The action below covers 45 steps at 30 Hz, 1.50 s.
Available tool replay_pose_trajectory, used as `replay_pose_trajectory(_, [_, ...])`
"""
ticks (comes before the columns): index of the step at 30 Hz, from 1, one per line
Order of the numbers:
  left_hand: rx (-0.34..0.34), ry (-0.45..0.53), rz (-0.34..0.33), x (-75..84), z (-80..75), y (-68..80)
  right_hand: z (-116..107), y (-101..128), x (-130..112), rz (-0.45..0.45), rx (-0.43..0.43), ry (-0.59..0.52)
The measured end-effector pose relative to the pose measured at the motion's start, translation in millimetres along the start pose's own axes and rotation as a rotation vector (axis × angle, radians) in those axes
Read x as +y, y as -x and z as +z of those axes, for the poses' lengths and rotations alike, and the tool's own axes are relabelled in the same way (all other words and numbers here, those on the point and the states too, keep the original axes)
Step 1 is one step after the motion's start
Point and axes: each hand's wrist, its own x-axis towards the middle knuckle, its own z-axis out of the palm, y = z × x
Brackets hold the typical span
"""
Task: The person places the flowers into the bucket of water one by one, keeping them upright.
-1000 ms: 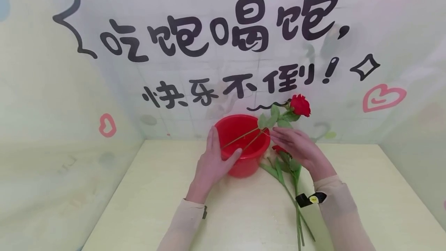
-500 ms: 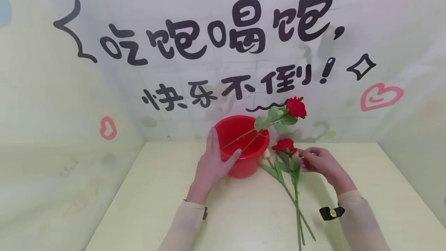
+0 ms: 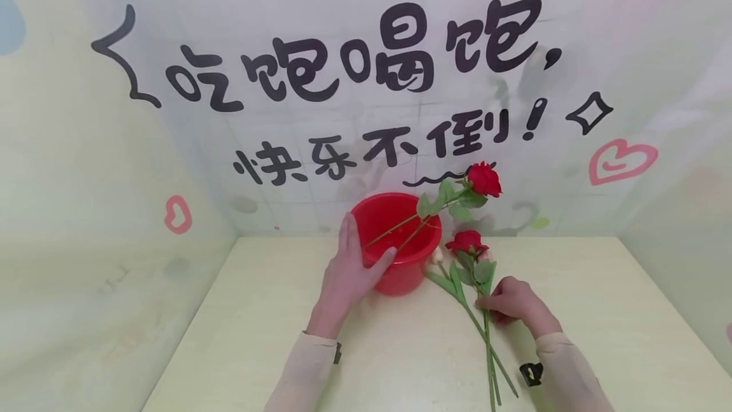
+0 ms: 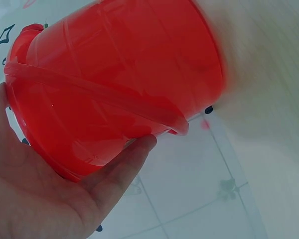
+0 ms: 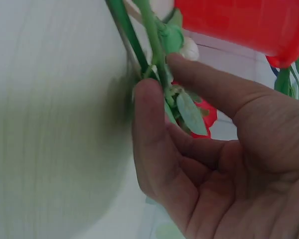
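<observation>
- The right hand (image 3: 511, 301) has dropped from beside the bloom of the lying rose (image 3: 467, 240) to its stem, toward 6 o'clock on the table (image 3: 269, 336); the wrist view shows thumb and forefinger (image 5: 154, 129) closing on the green stem (image 5: 154, 40) among the leaves, so a pinch is formed (my reading is that this flower is next to be lifted).
- The left hand (image 3: 349, 269) has not shifted: it stays pressed against the red bucket (image 3: 400, 275), palm on the wall, thumb hooked over the rim at about 9 o'clock of the opening.
- The standing rose (image 3: 483, 178) is unchanged, its stems crossing inside the bucket and the head leaning out toward 2 o'clock.
- A pale bud (image 3: 437, 254) lies just beside the bucket's base, at 3 o'clock from it.
- Materials: the bucket is smooth, glossy plastic, tapered, with a moulded band under the rim (image 4: 99, 94). The stems look stiff and evenly coloured, the leaves matte and cloth-like (artificial flowers, I judge). The table is a pale, faintly grained board; behind hangs a thin printed sheet (image 3: 366, 49) with bold black characters.
</observation>
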Motion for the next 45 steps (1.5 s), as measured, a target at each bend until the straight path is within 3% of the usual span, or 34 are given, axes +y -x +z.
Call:
replay_pose_trajectory(10, [-0.005,0.008,-0.027,1.1,-0.1,1.2,-3.5,4.1,8.6,0.016,-0.033,-0.112])
replay_pose_trajectory(20, [0.008,0.001,-0.013,2.2,-1.3,-2.0,-14.1,4.7,21.8,-0.039,-0.071,-0.325])
replay_pose_trajectory(29, [0.000,-0.010,-0.035,0.0,-1.4,0.6,-32.1,8.2,27.9,-0.085,-0.051,-0.430])
replay_pose_trajectory(34, [0.008,0.003,-0.020,0.6,-2.2,0.3,-50.4,10.9,24.2,-0.144,-0.020,-0.499])
replay_pose_trajectory(40, [0.001,0.002,-0.033,-0.1,0.3,2.2,-71.6,16.4,10.3,-0.238,0.085,-0.592])
replay_pose_trajectory(45, [0.009,0.006,-0.021,0.6,1.3,0.9,-89.0,23.8,-7.3,-0.343,0.155,-0.792])
